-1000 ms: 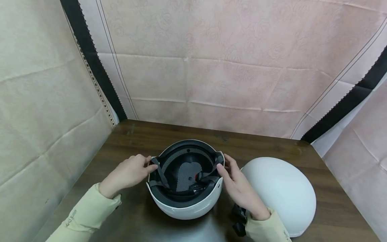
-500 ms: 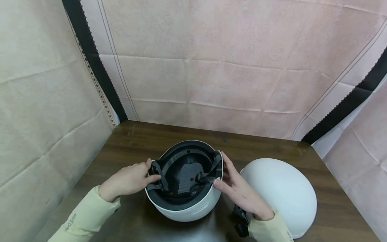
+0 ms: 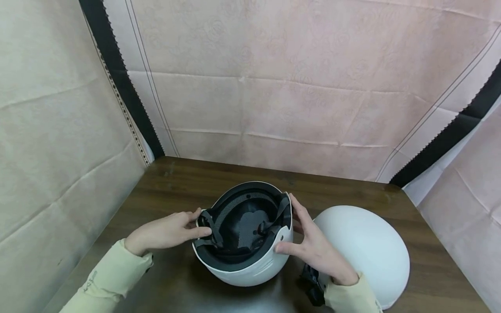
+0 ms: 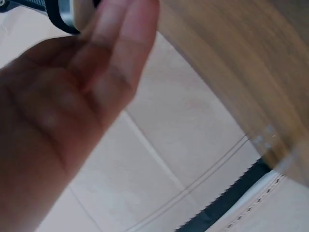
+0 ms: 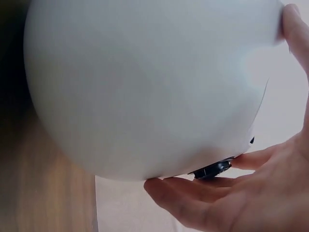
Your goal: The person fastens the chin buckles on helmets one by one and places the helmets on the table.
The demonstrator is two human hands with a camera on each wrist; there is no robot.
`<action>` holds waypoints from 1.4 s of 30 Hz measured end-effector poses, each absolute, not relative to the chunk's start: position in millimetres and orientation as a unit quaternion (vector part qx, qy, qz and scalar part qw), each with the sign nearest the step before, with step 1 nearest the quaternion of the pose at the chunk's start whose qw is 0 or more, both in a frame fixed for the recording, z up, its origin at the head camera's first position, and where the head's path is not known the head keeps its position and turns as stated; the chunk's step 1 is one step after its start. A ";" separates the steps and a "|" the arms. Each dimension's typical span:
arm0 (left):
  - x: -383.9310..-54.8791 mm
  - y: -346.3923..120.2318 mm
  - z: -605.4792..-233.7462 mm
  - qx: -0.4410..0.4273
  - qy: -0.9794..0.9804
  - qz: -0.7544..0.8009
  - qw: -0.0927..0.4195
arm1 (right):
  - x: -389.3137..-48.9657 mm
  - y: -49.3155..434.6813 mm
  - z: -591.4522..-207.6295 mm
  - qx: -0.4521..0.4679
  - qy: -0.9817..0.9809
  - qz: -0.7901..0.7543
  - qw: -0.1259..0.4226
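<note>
An upturned white helmet [image 3: 254, 274] sits at mid-table in the head view, its dark padded lining [image 3: 231, 261] and straps facing up. My left hand [image 3: 166, 234] pinches its left rim, thumb laid inside over the strap [image 3: 215, 232] and fingers outside. On the right side, my right hand [image 3: 318, 250] holds the shell from outside with thumb and fingers spread. The right wrist view has the shell [image 5: 145, 92] large, fingers around a black round fitting [image 5: 212, 169]. Only a sliver of rim [image 4: 67, 12] appears past the left hand in the left wrist view.
A second white helmet [image 3: 364, 254] lies dome up at the right, close to my right forearm. Its black strap or buckle [image 3: 313, 282] lies beside it. Brown wooden tabletop [image 3: 172, 187] surrounds both helmets, with pale cloth [image 3: 274, 108] hanging behind and at the sides.
The helmet has shifted slightly right and turned a little. My right thumb has moved from the inner rim down onto the outer shell; the left thumb reaches further over the rim.
</note>
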State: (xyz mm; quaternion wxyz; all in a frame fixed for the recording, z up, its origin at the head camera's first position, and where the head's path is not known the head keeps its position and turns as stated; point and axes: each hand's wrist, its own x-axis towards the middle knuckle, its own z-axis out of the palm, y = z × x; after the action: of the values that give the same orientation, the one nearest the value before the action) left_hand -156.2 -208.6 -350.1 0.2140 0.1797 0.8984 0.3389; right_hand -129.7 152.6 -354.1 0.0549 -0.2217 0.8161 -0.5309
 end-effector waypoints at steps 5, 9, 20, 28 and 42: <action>-161.9 -220.8 -355.5 0.237 0.864 0.381 0.228 | -132.2 156.3 -353.3 -0.232 0.817 -0.525 0.050; -165.5 -225.8 -357.8 0.269 0.842 0.405 0.233 | -132.7 158.1 -353.1 -0.228 0.819 -0.525 0.047; -166.4 -221.3 -362.0 0.267 0.827 0.422 0.258 | -133.6 156.7 -353.0 -0.261 0.817 -0.514 0.004; -165.1 -220.1 -363.0 0.256 0.830 0.423 0.257 | -128.8 150.8 -354.7 -0.267 0.839 -0.474 0.026; -163.2 -207.6 -369.7 0.237 0.847 0.399 0.261 | -126.2 144.4 -344.3 -0.265 0.856 -0.443 -0.025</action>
State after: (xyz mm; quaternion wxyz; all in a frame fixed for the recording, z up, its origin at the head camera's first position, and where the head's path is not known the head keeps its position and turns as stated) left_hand -163.2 -207.6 -369.7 0.2606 0.2368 0.8467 0.3988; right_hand -126.2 144.4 -344.3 -0.0253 -0.2653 0.8557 -0.4435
